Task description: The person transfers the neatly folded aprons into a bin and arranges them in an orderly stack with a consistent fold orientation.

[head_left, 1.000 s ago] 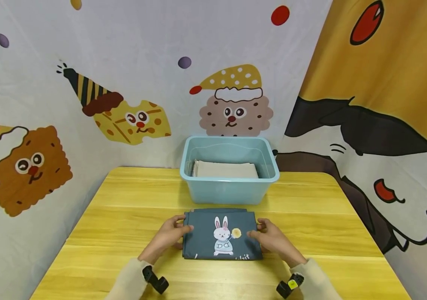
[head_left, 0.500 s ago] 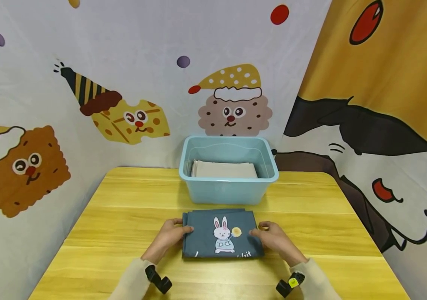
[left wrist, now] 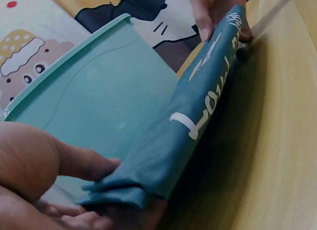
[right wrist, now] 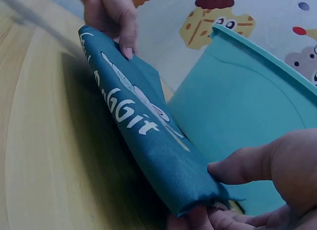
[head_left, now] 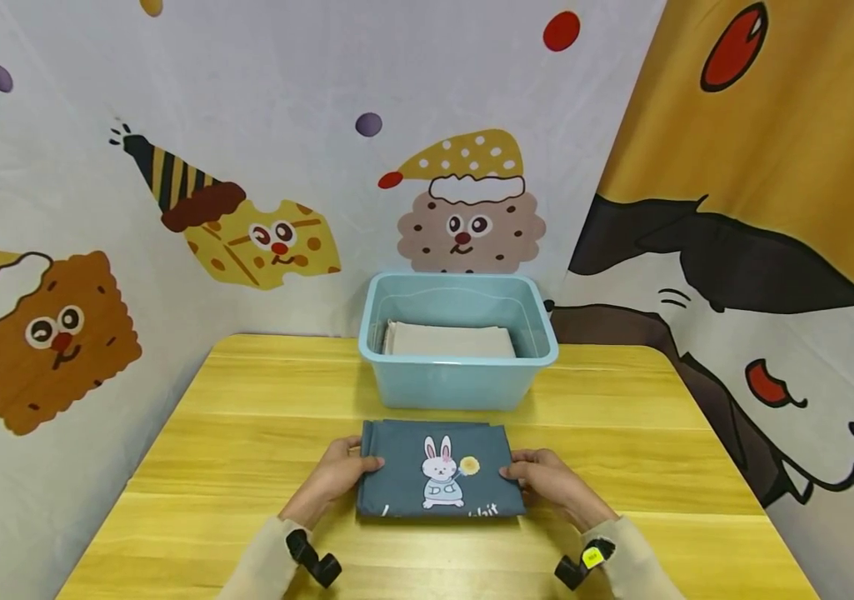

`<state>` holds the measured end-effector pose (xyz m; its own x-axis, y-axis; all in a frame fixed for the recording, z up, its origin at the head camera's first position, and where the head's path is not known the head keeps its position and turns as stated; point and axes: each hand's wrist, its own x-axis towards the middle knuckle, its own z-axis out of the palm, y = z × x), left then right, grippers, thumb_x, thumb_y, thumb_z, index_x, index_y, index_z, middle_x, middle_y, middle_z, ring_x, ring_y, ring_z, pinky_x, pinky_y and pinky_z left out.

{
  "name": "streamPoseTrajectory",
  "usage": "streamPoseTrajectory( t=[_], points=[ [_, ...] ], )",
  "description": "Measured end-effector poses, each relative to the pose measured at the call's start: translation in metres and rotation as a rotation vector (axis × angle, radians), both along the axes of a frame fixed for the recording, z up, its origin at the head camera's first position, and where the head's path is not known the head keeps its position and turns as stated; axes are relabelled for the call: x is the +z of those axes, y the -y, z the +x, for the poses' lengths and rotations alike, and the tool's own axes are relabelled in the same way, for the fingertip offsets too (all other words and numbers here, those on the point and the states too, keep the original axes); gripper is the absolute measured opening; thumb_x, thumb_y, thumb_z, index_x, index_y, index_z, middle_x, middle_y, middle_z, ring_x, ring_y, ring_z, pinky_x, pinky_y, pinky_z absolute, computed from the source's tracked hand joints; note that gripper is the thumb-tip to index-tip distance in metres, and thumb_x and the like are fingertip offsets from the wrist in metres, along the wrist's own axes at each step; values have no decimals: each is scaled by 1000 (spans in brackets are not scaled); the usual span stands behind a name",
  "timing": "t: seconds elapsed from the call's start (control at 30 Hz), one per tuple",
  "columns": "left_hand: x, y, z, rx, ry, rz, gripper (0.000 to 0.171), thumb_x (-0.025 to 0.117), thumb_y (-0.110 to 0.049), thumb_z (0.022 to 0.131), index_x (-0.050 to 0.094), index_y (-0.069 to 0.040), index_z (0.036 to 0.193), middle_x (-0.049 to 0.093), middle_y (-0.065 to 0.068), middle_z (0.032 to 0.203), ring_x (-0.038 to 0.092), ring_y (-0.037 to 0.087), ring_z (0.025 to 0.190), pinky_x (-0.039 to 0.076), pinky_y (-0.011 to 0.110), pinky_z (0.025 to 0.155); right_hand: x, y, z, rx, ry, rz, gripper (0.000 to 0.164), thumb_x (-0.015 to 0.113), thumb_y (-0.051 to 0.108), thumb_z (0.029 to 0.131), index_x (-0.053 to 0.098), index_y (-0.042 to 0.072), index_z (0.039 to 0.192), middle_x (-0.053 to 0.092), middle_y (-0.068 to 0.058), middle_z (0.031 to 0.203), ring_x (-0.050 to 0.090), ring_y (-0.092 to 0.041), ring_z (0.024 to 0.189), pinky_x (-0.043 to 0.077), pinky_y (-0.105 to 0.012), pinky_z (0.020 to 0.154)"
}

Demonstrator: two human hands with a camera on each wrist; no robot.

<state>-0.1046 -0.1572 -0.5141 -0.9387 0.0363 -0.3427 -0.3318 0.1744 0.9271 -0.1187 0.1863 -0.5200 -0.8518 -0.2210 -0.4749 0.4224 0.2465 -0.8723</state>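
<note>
A folded dark teal cloth [head_left: 401, 471] with a printed rabbit and white lettering is held between both hands in front of the bin. The left hand [head_left: 335, 477] pinches its left side, thumb on top and fingers beneath. On the right side, the right hand [head_left: 552, 482] grips it the same way. The wrist views show layered folds at the cloth's ends, and a shadow under its near edge, which looks raised off the table. Lettering runs along that edge of the cloth [right wrist: 143, 136] in the right wrist view.
Just beyond the cloth stands a light blue plastic bin [head_left: 456, 386] with a folded beige cloth [head_left: 451, 341] inside. The wooden table [head_left: 262, 400] reaches back to a wall covering [head_left: 284, 100] printed with cartoon figures. A black camera is strapped to each wrist.
The cloth and both hands have shifted slightly to the left since half a second ago. The right hand's fingers, earlier more bent above the edge, now lie closer along the cloth's side. The bin stays put.
</note>
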Motion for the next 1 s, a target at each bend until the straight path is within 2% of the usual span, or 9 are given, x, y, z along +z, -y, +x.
streamPoseTrajectory(
  t=[0.17, 0.37, 0.47, 0.57, 0.77, 1.0],
  points=[
    [0, 7, 0, -26, -9, 97, 59, 67, -2, 94, 42, 10, 146, 72, 28, 114, 74, 24, 95, 60, 35, 81, -2, -7, -3, 93, 56, -225, 68, 62, 11, 98, 28, -21, 148, 70, -12, 118, 69, -17, 101, 60, -38, 91],
    [0, 14, -2, -61, -16, 203, 60, 64, -4, 96, 37, 6, 150, 76, 18, 103, 74, 17, 88, 59, 29, 78, -1, -8, -3, 121, 110, -359, 65, 62, 12, 101, 27, -9, 152, 73, -9, 118, 73, -19, 103, 62, -40, 87],
    [1, 17, -1, -75, -8, 256, 64, 63, -6, 97, 33, 4, 153, 77, 14, 102, 74, 17, 87, 60, 30, 78, 2, -9, -1, 142, 102, -378, 63, 61, 13, 102, 27, -5, 151, 73, -9, 119, 73, -21, 104, 62, -41, 86],
    [4, 18, 1, -100, -9, 296, 69, 63, -8, 98, 27, 2, 157, 76, 16, 109, 74, 18, 92, 61, 32, 81, 5, -11, 1, 161, 81, -379, 63, 61, 15, 102, 27, -3, 152, 74, -10, 119, 73, -22, 104, 62, -42, 86],
    [12, 23, 3, -172, -10, 305, 77, 63, -13, 101, 18, -5, 163, 71, 21, 125, 73, 19, 101, 60, 36, 87, 15, -15, 5, 186, 50, -377, 70, 63, 18, 102, 23, 2, 156, 75, -12, 119, 75, -24, 103, 62, -43, 87],
    [27, 24, 6, -224, -42, 303, 78, 63, -15, 101, 18, -8, 164, 72, 19, 122, 74, 20, 98, 61, 38, 84, 32, -20, 7, 210, -20, -345, 72, 65, 19, 101, 22, 4, 157, 77, -8, 115, 77, -22, 96, 63, -41, 81]
  ],
)
